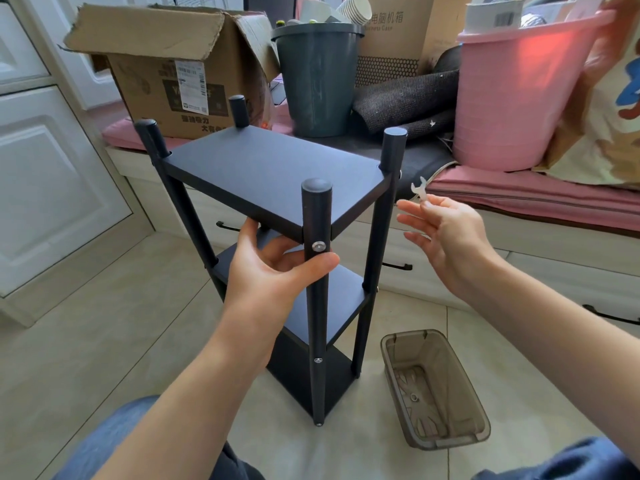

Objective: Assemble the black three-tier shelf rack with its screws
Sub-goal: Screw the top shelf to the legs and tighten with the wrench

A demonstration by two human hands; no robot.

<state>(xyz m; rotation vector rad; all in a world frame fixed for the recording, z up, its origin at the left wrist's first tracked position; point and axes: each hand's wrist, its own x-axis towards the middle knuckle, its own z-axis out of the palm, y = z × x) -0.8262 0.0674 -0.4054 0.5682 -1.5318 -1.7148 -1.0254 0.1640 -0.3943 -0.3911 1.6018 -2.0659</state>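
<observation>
Left hand (pixel 273 271) gripping the rack (pixel 277 168) post, right hand (pixel 446 230) pinching the wrench (pixel 419 190); probably tightening the screw (pixel 319 246) above the thumb next.

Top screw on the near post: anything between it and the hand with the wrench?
Nothing visible. The right hand holds the small wrench in open air right of the top screw. The left hand grips the near post just below the screw, not over it.

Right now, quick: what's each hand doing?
Left hand: grips the rack's front post just below the top shelf.
Right hand: pinches a small white wrench, clear of the rack.
</observation>
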